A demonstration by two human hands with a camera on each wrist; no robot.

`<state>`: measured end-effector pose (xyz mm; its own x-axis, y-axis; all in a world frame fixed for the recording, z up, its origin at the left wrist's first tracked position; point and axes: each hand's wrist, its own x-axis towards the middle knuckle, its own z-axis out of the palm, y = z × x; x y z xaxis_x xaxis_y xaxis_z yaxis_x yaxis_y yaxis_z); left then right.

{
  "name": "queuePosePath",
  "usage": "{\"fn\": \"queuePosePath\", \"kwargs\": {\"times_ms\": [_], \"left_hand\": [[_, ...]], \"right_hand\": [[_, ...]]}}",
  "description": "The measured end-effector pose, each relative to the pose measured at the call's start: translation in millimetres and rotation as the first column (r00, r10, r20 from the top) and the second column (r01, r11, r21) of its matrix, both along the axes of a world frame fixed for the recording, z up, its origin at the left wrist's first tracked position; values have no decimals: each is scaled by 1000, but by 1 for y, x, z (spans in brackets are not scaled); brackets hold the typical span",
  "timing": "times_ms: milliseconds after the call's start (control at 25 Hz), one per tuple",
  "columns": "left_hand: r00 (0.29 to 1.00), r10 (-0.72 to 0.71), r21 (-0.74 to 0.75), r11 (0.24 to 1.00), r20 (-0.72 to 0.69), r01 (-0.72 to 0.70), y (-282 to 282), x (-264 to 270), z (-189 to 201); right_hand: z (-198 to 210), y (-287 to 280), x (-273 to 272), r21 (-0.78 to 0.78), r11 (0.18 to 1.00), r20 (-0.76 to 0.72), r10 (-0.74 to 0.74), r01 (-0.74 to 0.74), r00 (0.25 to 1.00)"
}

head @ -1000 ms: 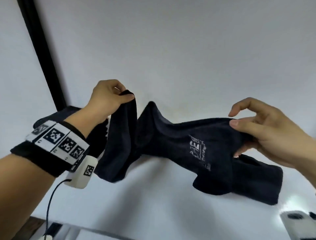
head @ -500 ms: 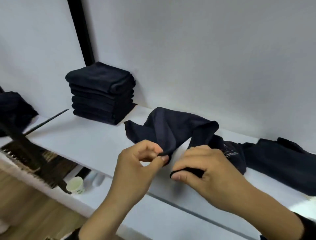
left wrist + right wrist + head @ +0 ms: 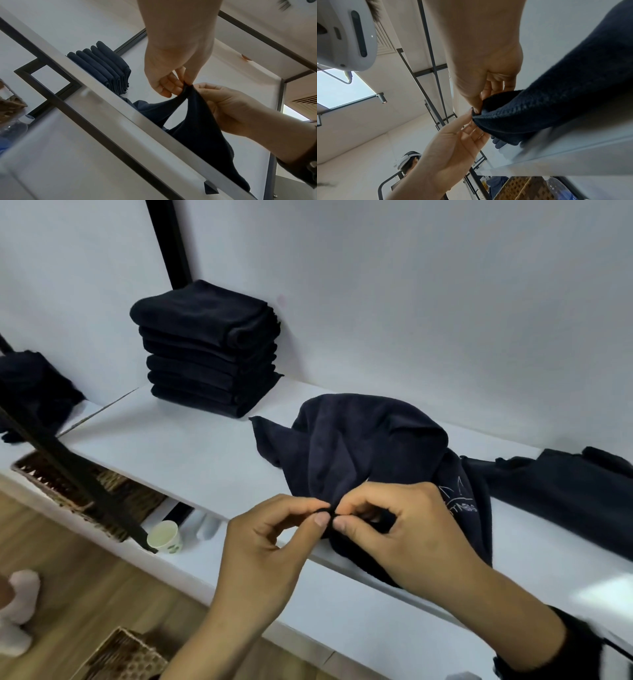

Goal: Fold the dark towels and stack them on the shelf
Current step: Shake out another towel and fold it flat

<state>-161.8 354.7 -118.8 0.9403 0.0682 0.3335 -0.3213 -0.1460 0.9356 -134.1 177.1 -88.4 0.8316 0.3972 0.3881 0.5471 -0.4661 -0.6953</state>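
A dark navy towel (image 3: 359, 446) with pale stitched lettering lies bunched on the white shelf (image 3: 171, 446), its near part draped over the front edge. My left hand (image 3: 322, 512) and right hand (image 3: 340, 515) meet at that edge, each pinching the same towel corner between thumb and forefinger. The left wrist view shows my left hand (image 3: 187, 83) and right hand (image 3: 197, 86) pinching the towel (image 3: 197, 121) where it peaks upward. In the right wrist view the towel (image 3: 556, 94) hangs from the pinch. A stack of folded dark towels (image 3: 209, 350) stands at the back left.
Another unfolded dark towel (image 3: 565, 494) lies on the shelf to the right. More dark cloth (image 3: 30, 392) is heaped at the far left. Below the shelf are a paper cup (image 3: 163, 537) and a wicker basket (image 3: 68, 484); a second basket (image 3: 120, 655) sits on the wooden floor.
My hands, a second ago apart and holding the towel stretched in the air, have come together over the shelf's front edge. The towel now rests bunched on the shelf.
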Motion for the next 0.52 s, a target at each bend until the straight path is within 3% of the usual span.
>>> {"fn": "queuePosePath", "kwargs": {"times_ms": [200, 360, 440, 520], "left_hand": [[1000, -17, 134, 991, 26, 14, 2, -8, 1], [994, 77, 277, 956, 78, -96, 5, -9, -6], [990, 120, 294, 946, 72, -136, 6, -11, -11], [988, 131, 290, 945, 81, -149, 10, -15, -12]], "right_hand": [[-3, 1, 1, -8, 1000, 39, -26, 26, 999], [8, 3, 4, -70, 996, -71, 46, -51, 996], [13, -9, 37, -200, 980, -50, -19, 9, 999], [17, -37, 90, -429, 883, 65, -178, 188, 982]]}}
